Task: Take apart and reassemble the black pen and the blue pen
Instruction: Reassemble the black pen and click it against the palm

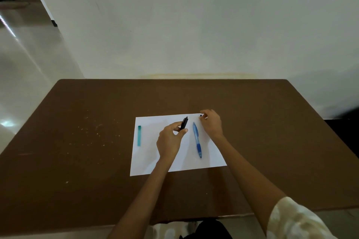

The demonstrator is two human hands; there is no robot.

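- the small black piece (200, 115) pinched at the right hand (211, 122) fingertips is risking rolling off the white paper (155, 153) if it is slipping loose, being so tiny.
- the left hand (170, 139) is closing around the black pen (184, 124), its upper end sticking out above the thumb; a loose grip could be letting inner parts drop.
- the blue pen (197, 139) is lying whole on the paper between both hands, untouched.
- a teal cap (139, 135) is lying well apart on the paper's left edge, on the worktop (77, 141).

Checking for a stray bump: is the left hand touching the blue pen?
Apart. The head view shows white paper between the left hand and the blue pen.
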